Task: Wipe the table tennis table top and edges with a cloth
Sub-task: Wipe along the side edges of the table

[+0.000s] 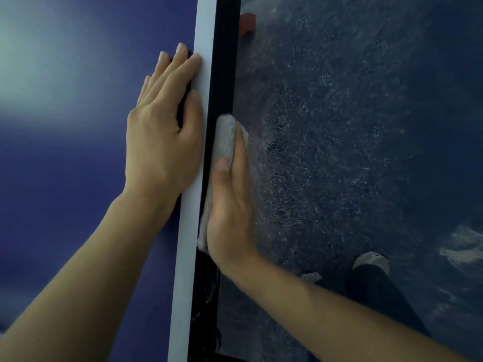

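The cloth (225,138), pale and folded long, lies flat against the dark side edge (222,74) of the table (78,152), running along it from about mid-frame down toward the lower part. The right hand (230,205) presses it there with straight fingers, thumb laid on the cloth's outer face and the palm covering its lower half; only the upper end and a small bottom corner of the cloth show past the hand. Just across the edge, the left hand (164,137) rests palm-down on the blue tabletop, fingers straight and together, their tips and the thumb touching the white line (201,87) that borders the top. The two hands sit close side by side, parted only by the white line and the dark edge, the left holding nothing. Both forearms come in bare from the bottom of the frame. Beyond the edge lies a dark speckled floor (339,126), blurred. On it near the lower right stands a shoe (371,261) with a pale toe, a dark trouser leg above it. A small reddish thing (247,23) shows at the top beside the edge, too blurred to tell what
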